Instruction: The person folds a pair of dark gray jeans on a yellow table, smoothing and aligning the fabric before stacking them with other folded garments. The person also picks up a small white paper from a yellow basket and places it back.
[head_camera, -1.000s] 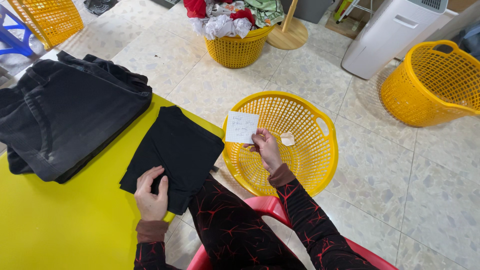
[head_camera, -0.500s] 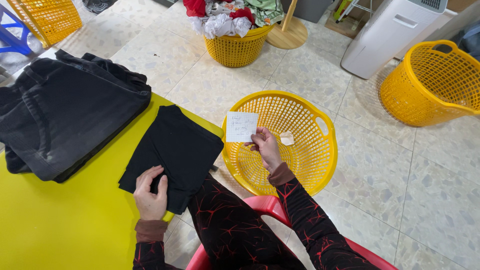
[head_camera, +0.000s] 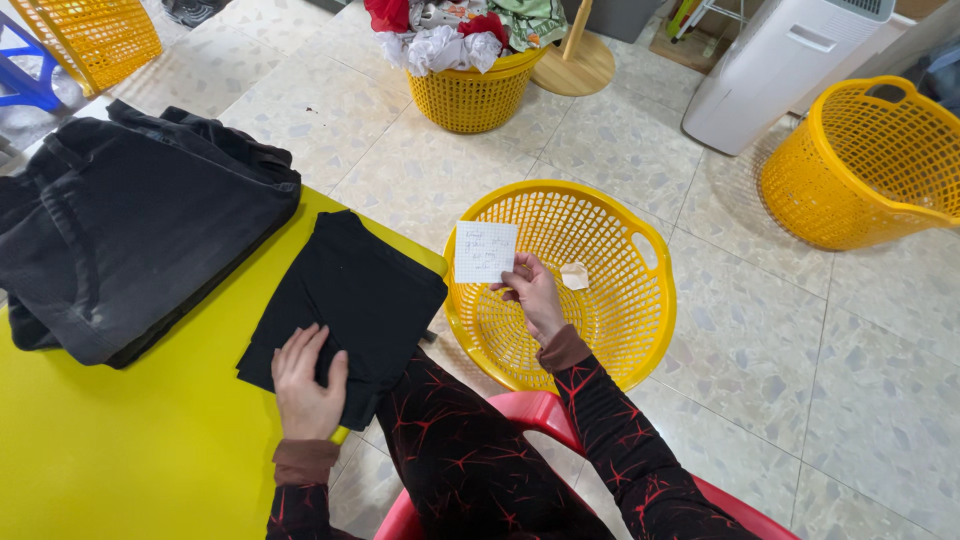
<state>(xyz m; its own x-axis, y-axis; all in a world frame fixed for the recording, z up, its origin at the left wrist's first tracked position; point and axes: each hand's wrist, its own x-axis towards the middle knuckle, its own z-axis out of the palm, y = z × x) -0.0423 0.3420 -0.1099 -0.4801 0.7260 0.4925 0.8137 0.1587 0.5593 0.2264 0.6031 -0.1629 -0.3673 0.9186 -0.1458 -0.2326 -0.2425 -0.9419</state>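
Here the left hand (head_camera: 305, 385) lies flat, fingers released, on a folded black garment (head_camera: 345, 305) at the edge of the yellow bench (head_camera: 130, 450). The right hand (head_camera: 535, 295) keeps its grip pinched on a small white paper slip (head_camera: 486, 251), holding it above the yellow laundry basket (head_camera: 640, 330) on the floor. A pile of dark folded trousers (head_camera: 120, 240) rests on the bench just beside the garment.

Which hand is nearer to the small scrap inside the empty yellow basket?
Right. The right hand, holding a white paper slip, is just left of the scrap over the basket. The left hand rests on the folded black cloth.
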